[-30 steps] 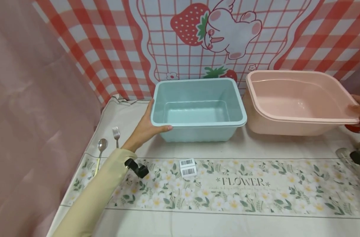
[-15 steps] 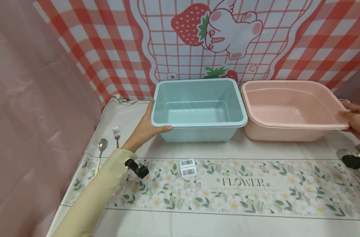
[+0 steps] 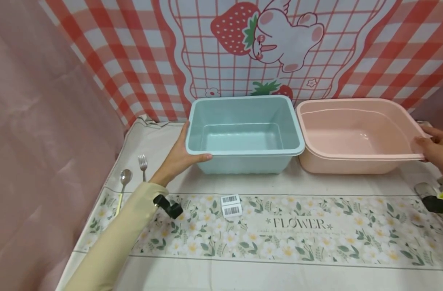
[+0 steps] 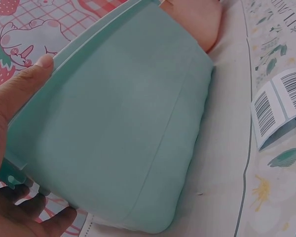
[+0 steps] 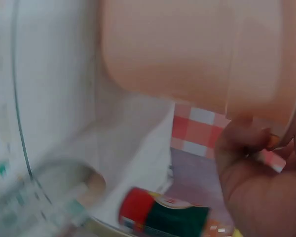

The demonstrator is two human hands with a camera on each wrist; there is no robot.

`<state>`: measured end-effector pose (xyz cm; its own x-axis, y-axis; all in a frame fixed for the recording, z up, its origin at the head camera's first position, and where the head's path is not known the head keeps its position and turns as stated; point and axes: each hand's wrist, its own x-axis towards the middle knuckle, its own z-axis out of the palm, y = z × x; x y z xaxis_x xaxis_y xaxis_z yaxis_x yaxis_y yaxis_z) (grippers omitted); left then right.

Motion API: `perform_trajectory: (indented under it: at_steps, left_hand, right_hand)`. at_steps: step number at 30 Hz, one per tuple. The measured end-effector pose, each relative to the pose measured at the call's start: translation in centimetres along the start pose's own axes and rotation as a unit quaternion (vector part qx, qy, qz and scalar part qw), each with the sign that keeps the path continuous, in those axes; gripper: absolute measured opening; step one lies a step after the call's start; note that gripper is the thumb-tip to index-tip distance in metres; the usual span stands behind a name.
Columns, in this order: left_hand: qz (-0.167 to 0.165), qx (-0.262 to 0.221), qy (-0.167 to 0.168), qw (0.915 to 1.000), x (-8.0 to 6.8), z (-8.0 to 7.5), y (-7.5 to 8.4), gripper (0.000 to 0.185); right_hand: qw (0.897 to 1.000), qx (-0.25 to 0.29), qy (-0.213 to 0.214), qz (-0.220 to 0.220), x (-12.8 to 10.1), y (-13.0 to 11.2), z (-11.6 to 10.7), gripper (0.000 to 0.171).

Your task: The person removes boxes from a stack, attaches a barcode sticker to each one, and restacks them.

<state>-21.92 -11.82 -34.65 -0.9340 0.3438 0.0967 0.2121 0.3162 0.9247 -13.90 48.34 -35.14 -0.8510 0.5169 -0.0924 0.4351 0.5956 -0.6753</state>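
Lying at far left on the tablecloth [image 3: 279,266]: a spoon [image 3: 125,176] and a fork [image 3: 143,162], close together. Next, the left hand [image 3: 177,159], gripping the blue basin [image 3: 243,165] at its near left corner, thumb laid over the rim, fingers curled under it. Standing upright at the middle back of the cloth, this basin, with two barcode labels [image 3: 231,205] in front. Just beside it, rims nearly touching, the pink basin [image 3: 352,165]. Holding its right rim, the right hand [image 3: 437,149]; fingers seemingly hooked beneath, but too blurred in the wrist view to tell exactly. Probably the step of settling both basins side by side. Before any letting go, needed: pink basin flat on the cloth.
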Motion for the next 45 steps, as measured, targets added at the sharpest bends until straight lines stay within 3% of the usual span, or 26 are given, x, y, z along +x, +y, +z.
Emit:
perform_trajectory:
  at_steps: [2,5,8,12,15,18,21,23,27,29,32,36,40,45]
  left_hand:
    - [0.007,0.004,0.004,1.0000,0.2,0.0,-0.8,0.117]
    - [0.007,0.021,0.014,0.9997,0.2,0.1,-1.2,0.119]
    - [-0.030,0.074,0.041,0.9960,-0.6,0.1,-1.1,0.123]
    - [-0.092,0.144,0.100,0.9803,-2.9,0.4,-0.9,0.121]
    - [-0.098,0.160,0.155,0.9699,-5.3,1.0,-1.0,0.101]
    - [-0.080,0.174,0.187,0.9635,-7.5,2.0,-1.2,0.078]
    - [-0.058,0.194,0.178,0.9629,-9.1,3.3,-1.4,0.065]
    - [-0.042,0.203,0.159,0.9652,-9.9,4.2,-1.4,0.060]
    - [-0.009,0.208,0.117,0.9712,-10.8,6.3,-1.4,0.051]
    - [-0.002,0.213,0.101,0.9718,-10.9,7.3,-1.6,0.048]
    - [-0.016,0.220,0.080,0.9722,-10.8,8.7,-1.9,0.048]
    - [-0.052,0.229,0.056,0.9703,-10.5,9.8,-2.1,0.052]
    - [-0.063,0.240,0.045,0.9676,-10.4,10.3,-2.3,0.051]
    - [-0.053,0.238,0.046,0.9687,-10.5,10.6,-2.6,0.046]
  right_hand:
    - [0.997,-0.069,0.020,-0.015,-0.4,-0.6,0.0,0.059]
    - [0.990,-0.126,0.038,-0.055,-1.3,-1.6,-0.1,0.065]
    - [0.984,-0.124,0.089,-0.092,-3.1,-2.9,0.4,0.067]
    - [0.969,-0.085,0.176,-0.150,-6.8,-4.7,1.6,0.064]
    - [0.939,-0.065,0.232,-0.244,-10.0,-5.9,2.8,0.056]
    - [0.889,-0.041,0.272,-0.365,-13.0,-7.0,4.5,0.058]
    - [0.849,-0.033,0.277,-0.448,-15.8,-7.9,6.7,0.070]
    - [0.837,-0.006,0.260,-0.481,-17.4,-8.4,8.4,0.068]
    - [0.845,0.039,0.190,-0.498,-19.9,-9.3,12.0,0.065]
    - [0.858,0.039,0.140,-0.492,-20.8,-9.9,13.6,0.057]
    - [0.876,0.044,0.058,-0.476,-21.7,-11.0,16.1,0.048]
    - [0.899,0.062,-0.054,-0.430,-22.3,-12.6,19.5,0.058]
    - [0.921,0.055,-0.152,-0.356,-22.6,-14.1,22.4,0.053]
    - [0.935,0.048,-0.208,-0.282,-22.7,-15.1,25.0,0.043]
